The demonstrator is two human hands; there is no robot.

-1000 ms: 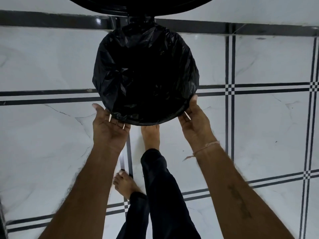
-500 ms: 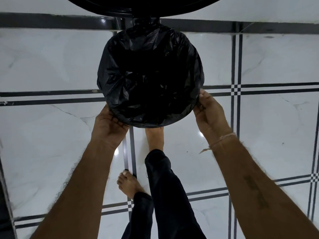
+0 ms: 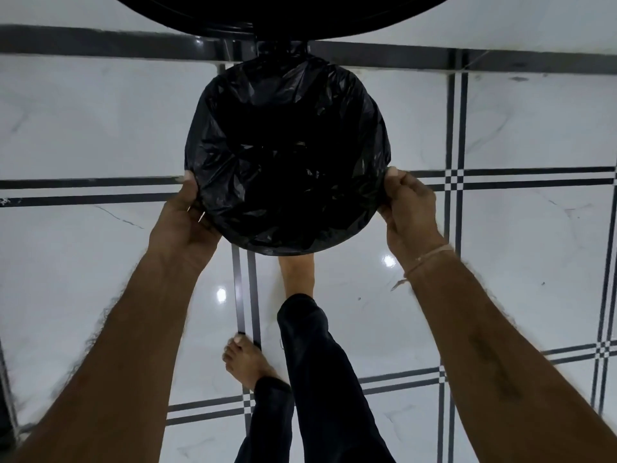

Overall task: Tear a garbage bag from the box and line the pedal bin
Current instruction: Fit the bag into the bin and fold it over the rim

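A black garbage bag (image 3: 287, 155) fills the round mouth of the pedal bin and is folded over its rim all the way round, so the bin body is hidden. The bin's black lid (image 3: 280, 11) stands raised at the top of the frame. My left hand (image 3: 185, 218) grips the bag-covered rim on its left side, thumb on top. My right hand (image 3: 409, 208) grips the rim on the right side, fingers curled over the plastic. One bare foot (image 3: 297, 272) reaches under the bin's front edge, where the pedal is hidden.
White marble floor tiles (image 3: 100, 121) with dark stripe borders surround the bin. My other bare foot (image 3: 247, 362) stands behind on the floor, and dark trouser legs (image 3: 320, 379) run down the middle. A dark strip (image 3: 100, 45) runs along the floor behind the bin.
Both hands have slid from the front of the rim outward and up to its left and right sides, pressing the bag's edge down around it. The lid stays raised.
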